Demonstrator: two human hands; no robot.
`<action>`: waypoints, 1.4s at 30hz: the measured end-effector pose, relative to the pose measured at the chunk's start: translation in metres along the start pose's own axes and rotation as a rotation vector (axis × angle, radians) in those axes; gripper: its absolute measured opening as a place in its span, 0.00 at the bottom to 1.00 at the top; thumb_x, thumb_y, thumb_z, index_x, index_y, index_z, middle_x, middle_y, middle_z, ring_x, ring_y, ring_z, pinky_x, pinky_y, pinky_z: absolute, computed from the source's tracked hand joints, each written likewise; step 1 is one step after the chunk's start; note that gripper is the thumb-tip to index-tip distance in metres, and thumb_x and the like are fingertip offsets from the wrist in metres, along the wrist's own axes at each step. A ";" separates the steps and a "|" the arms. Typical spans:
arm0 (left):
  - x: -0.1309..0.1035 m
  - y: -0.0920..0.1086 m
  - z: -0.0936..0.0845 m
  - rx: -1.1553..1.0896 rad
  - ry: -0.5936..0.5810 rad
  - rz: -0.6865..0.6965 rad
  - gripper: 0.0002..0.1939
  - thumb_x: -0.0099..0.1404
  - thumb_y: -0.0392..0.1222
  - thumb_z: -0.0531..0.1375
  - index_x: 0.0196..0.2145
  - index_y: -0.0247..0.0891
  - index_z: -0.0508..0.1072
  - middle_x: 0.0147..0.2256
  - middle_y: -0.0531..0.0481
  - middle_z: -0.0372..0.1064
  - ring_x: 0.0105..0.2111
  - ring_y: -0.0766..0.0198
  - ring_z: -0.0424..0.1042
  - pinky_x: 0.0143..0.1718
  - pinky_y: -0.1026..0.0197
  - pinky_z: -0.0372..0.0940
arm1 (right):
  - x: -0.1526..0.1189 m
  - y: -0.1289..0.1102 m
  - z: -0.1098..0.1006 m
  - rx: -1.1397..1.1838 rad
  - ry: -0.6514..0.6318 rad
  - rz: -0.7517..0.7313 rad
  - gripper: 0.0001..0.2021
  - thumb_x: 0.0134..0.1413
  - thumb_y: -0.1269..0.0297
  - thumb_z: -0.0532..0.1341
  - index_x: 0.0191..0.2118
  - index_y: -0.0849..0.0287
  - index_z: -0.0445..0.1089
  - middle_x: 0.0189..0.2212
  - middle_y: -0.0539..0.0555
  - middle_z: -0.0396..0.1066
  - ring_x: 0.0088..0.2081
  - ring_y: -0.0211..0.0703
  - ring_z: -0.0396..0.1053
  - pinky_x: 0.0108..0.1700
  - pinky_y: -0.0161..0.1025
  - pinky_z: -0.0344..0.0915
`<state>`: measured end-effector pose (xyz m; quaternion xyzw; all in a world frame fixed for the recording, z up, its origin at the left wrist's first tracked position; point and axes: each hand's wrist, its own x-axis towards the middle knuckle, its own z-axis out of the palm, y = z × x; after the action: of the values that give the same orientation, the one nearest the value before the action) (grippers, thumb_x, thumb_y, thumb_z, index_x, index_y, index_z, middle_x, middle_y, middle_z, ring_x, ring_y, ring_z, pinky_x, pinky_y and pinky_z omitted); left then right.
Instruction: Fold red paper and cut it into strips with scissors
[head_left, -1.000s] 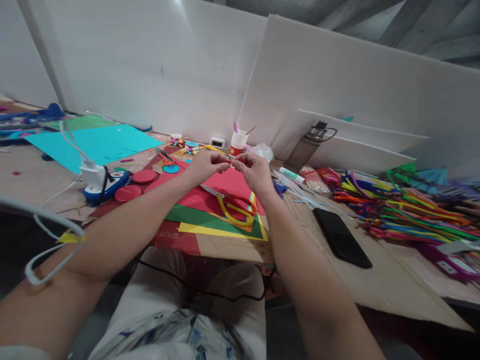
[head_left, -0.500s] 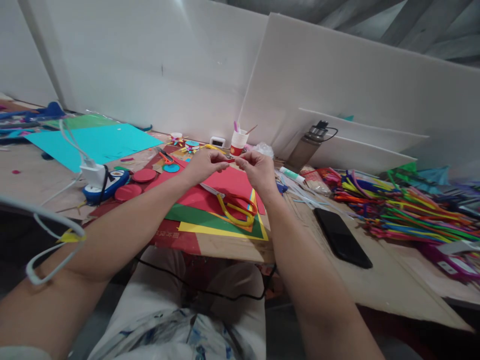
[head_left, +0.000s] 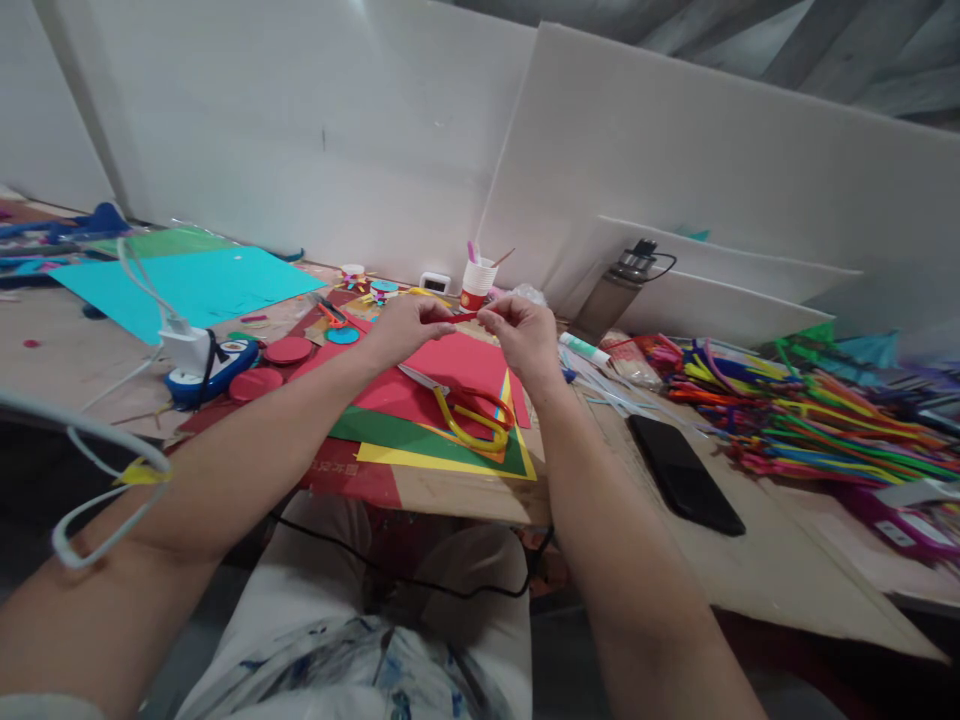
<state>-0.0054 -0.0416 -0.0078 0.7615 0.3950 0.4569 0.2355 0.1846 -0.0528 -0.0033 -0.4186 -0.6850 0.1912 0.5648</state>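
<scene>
Looks like a craft workshop / art-room bench. Low ctr: red paper sheet (head_left: 442,372) w/ yellow-handled scissors (head_left: 472,415) on top. Mid-right of frame: big pile of coloured pipe cleaners (head_left: 817,410), glue stick (head_left: 585,349) nearby. Upper ctr: stacked paper cups (head_left: 478,280) w/ tools in. Left: lg turquoise sheet (head_left: 202,290) + scraps on worktop. Plain white boards (head_left: 712,170) stand behind bench, upper frame.

Our matt red paper (head_left: 457,365), scissors (head_left: 472,415) with smooth plastic handles, glossy black phone (head_left: 684,474), fuzzy pipe cleaners (head_left: 832,425)
</scene>
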 end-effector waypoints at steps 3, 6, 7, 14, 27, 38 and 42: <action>-0.001 0.002 0.000 -0.033 -0.015 -0.014 0.10 0.55 0.43 0.65 0.32 0.33 0.78 0.26 0.48 0.74 0.27 0.65 0.71 0.33 0.61 0.65 | 0.000 0.001 0.000 0.010 0.004 -0.001 0.05 0.48 0.64 0.64 0.28 0.59 0.72 0.23 0.49 0.71 0.27 0.38 0.66 0.33 0.38 0.63; -0.001 0.004 -0.001 -0.061 -0.021 -0.029 0.09 0.55 0.43 0.64 0.30 0.33 0.77 0.25 0.49 0.74 0.25 0.66 0.71 0.32 0.61 0.65 | 0.000 0.001 0.000 0.002 0.009 -0.011 0.05 0.48 0.64 0.64 0.27 0.59 0.72 0.23 0.49 0.71 0.27 0.38 0.66 0.33 0.38 0.63; -0.001 0.004 -0.001 -0.068 -0.021 -0.032 0.08 0.55 0.42 0.64 0.30 0.34 0.77 0.24 0.49 0.74 0.25 0.66 0.71 0.32 0.61 0.66 | 0.000 0.000 0.000 -0.001 0.012 -0.014 0.05 0.48 0.64 0.64 0.27 0.59 0.72 0.23 0.49 0.71 0.27 0.38 0.66 0.33 0.38 0.62; -0.001 0.008 -0.003 -0.083 -0.034 -0.061 0.07 0.55 0.41 0.64 0.28 0.34 0.77 0.23 0.50 0.73 0.24 0.67 0.71 0.30 0.63 0.66 | -0.001 0.000 0.000 -0.026 -0.008 -0.019 0.04 0.50 0.64 0.63 0.29 0.59 0.72 0.22 0.49 0.70 0.26 0.38 0.65 0.33 0.38 0.62; -0.004 0.013 -0.001 -0.051 -0.052 -0.032 0.07 0.58 0.41 0.63 0.29 0.34 0.77 0.25 0.49 0.75 0.25 0.67 0.71 0.31 0.63 0.66 | -0.006 -0.001 0.011 -0.018 -0.040 -0.009 0.05 0.49 0.63 0.63 0.29 0.59 0.71 0.23 0.49 0.70 0.27 0.37 0.64 0.32 0.37 0.61; -0.004 0.010 0.001 -0.027 -0.054 -0.015 0.08 0.58 0.41 0.62 0.29 0.34 0.77 0.24 0.49 0.74 0.21 0.69 0.69 0.26 0.65 0.64 | -0.006 -0.002 0.010 0.003 -0.036 -0.004 0.05 0.48 0.64 0.64 0.28 0.60 0.72 0.22 0.49 0.70 0.26 0.37 0.65 0.32 0.37 0.62; -0.004 0.010 0.001 -0.035 -0.051 -0.013 0.09 0.58 0.43 0.62 0.29 0.34 0.77 0.24 0.49 0.74 0.21 0.69 0.69 0.26 0.65 0.64 | -0.006 0.000 0.011 0.032 -0.051 0.004 0.05 0.48 0.63 0.64 0.29 0.60 0.72 0.23 0.49 0.71 0.27 0.37 0.65 0.33 0.38 0.63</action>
<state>-0.0014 -0.0505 -0.0034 0.7659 0.3858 0.4428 0.2617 0.1745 -0.0548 -0.0100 -0.4060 -0.6951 0.2140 0.5534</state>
